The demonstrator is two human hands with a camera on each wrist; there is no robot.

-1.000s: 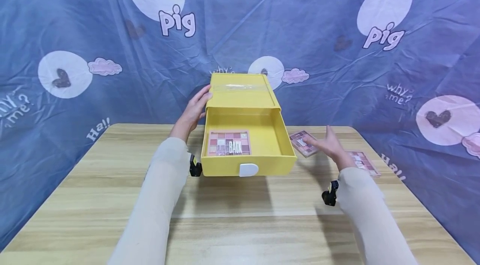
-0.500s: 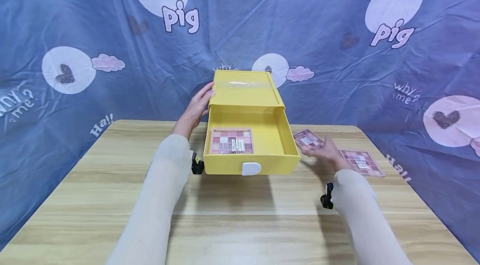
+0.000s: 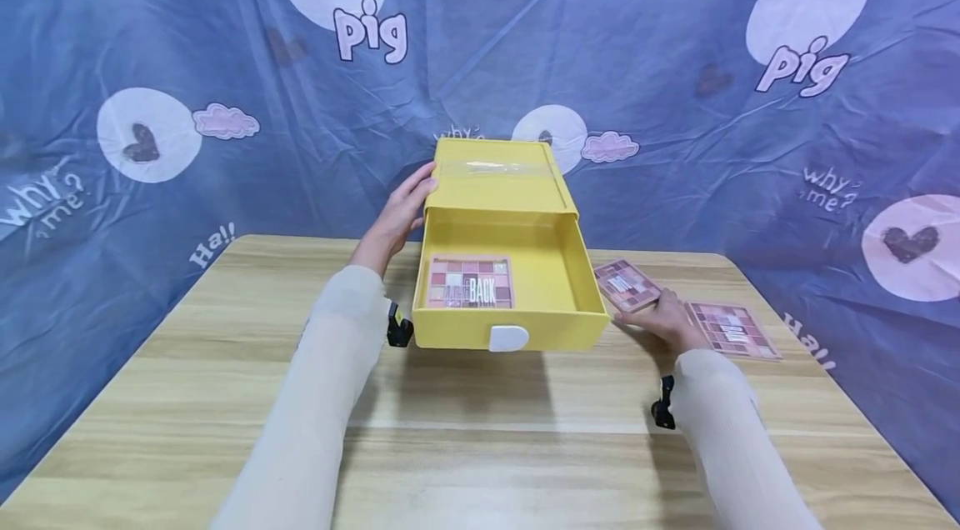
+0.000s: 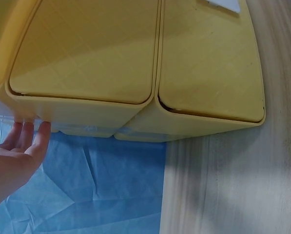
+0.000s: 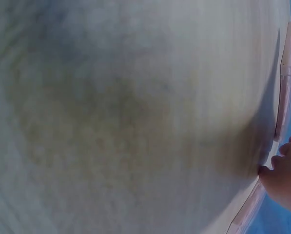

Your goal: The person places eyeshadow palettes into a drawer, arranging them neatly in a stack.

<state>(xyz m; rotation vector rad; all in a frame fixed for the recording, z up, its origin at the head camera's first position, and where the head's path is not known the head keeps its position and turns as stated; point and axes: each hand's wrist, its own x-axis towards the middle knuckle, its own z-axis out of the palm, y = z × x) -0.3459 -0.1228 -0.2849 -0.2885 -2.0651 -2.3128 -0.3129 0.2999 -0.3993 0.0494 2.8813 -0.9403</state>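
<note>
A yellow drawer box [image 3: 498, 172] stands on the table with its top drawer [image 3: 555, 330] pulled out. Inside the drawer lies an eyeshadow palette [image 3: 471, 283] lettered BACK. My left hand [image 3: 399, 213] rests on the box's left side; in the left wrist view its fingertips [image 4: 43, 127] press the side wall. To the right of the drawer, my right hand [image 3: 663, 320] holds a second eyeshadow palette [image 3: 624, 283] at its near corner, thumb at one edge and fingers at another. In the right wrist view that palette [image 5: 283, 92] shows edge-on between thumb and curled fingers.
A third eyeshadow palette [image 3: 733, 332] lies flat right of my right hand, near the table's right edge. Behind the wooden table [image 3: 480, 463] hangs a blue printed cloth [image 3: 480, 38]. The drawer's white handle [image 3: 508, 338] faces me.
My right hand has come down from above the right-hand palette to its near corner and closed on it. The left hand stays on the box. The head view has shifted slightly.
</note>
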